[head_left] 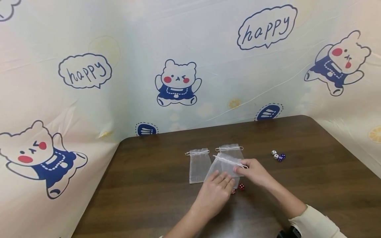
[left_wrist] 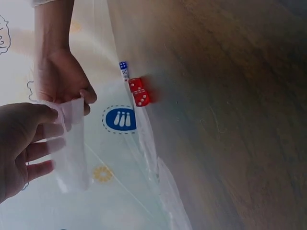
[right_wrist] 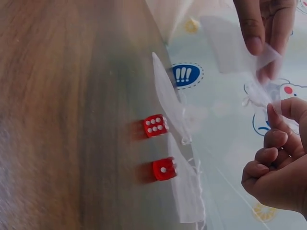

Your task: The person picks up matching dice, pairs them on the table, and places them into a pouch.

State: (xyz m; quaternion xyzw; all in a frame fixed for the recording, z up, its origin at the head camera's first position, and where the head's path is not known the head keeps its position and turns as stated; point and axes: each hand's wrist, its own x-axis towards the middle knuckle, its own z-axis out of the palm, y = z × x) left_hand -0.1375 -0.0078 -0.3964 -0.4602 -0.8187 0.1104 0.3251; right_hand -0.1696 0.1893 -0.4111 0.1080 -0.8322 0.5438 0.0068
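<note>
Between the two hands is a sheer white drawstring bag (head_left: 224, 165), held above the table. My right hand (head_left: 255, 171) pinches its drawstring end between thumb and fingertips, the other fingers curled in the right wrist view. Lower on the bag, my left hand (head_left: 215, 193) holds the fabric between thumb and fingers; those fingers show through the mesh in the left wrist view. Two more such bags lie flat beyond: a left bag (head_left: 199, 170) and a right bag (head_left: 230, 149), the latter partly covered by the held one. A red die (head_left: 241, 186) and another red die (right_wrist: 164, 168) lie close by.
White dice (head_left: 275, 154) and blue dice (head_left: 281, 157) sit together at the right of the brown wooden table (head_left: 143, 185). Behind the table's far edge hangs a pale cloth (head_left: 214, 86) printed with bears and the word "happy".
</note>
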